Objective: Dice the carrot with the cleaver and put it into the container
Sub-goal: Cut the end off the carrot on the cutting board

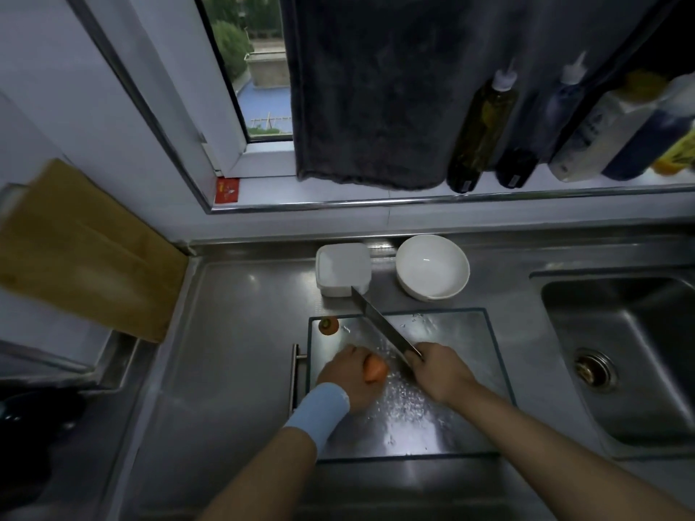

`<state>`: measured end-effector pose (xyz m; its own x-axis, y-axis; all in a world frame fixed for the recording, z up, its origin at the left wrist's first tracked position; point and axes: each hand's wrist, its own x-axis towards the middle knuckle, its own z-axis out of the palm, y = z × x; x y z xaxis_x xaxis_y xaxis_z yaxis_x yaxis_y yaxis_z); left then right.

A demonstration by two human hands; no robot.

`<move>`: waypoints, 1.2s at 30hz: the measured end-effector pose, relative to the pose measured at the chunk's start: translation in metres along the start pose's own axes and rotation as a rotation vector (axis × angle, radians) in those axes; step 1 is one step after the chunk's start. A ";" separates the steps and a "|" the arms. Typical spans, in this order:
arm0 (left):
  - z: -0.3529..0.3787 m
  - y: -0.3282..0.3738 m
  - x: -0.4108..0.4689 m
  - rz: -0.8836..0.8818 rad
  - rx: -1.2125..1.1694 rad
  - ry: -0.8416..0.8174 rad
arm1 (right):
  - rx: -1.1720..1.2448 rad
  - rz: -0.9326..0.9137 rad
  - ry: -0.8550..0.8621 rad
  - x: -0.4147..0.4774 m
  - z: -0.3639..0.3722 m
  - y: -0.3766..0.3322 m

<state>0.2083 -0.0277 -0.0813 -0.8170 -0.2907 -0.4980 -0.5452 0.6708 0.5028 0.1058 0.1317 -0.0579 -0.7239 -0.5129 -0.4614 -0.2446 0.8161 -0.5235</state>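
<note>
An orange carrot [375,369] lies on the wet steel cutting board [459,344], and my left hand [348,377] curls over its left part, hiding most of it. My right hand [440,374] grips the cleaver's handle; the cleaver [381,325] slants up and to the left, its tip over the front edge of the white square container [342,268]. The blade is just right of the carrot. A cut carrot end [328,326] sits at the board's far left corner. The container looks empty.
A white bowl [432,270] stands right of the container. The sink [632,355] lies to the right. Bottles [483,133] line the window ledge under a dark towel [376,107]. A brown board [82,253] leans at the left wall.
</note>
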 end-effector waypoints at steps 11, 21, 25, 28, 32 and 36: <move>-0.001 0.017 -0.011 0.027 -0.497 0.169 | 0.042 0.059 0.024 -0.023 -0.009 0.032; 0.017 0.009 -0.021 0.040 -0.074 0.098 | 0.074 0.063 0.040 -0.028 -0.014 0.040; 0.023 0.021 -0.016 0.210 0.289 0.173 | 0.083 0.075 0.052 -0.027 -0.014 0.045; 0.028 0.037 -0.005 0.303 0.517 0.129 | 0.100 0.084 0.043 -0.027 -0.013 0.049; 0.021 0.044 0.002 0.266 0.365 0.146 | 0.108 0.096 0.052 -0.029 -0.017 0.053; 0.023 0.035 -0.008 0.133 -0.222 0.143 | 0.143 0.096 0.063 -0.029 -0.021 0.054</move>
<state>0.1999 0.0137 -0.0763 -0.8937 -0.3140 -0.3205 -0.4463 0.5486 0.7070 0.0998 0.1959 -0.0581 -0.7796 -0.4129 -0.4709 -0.0810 0.8121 -0.5779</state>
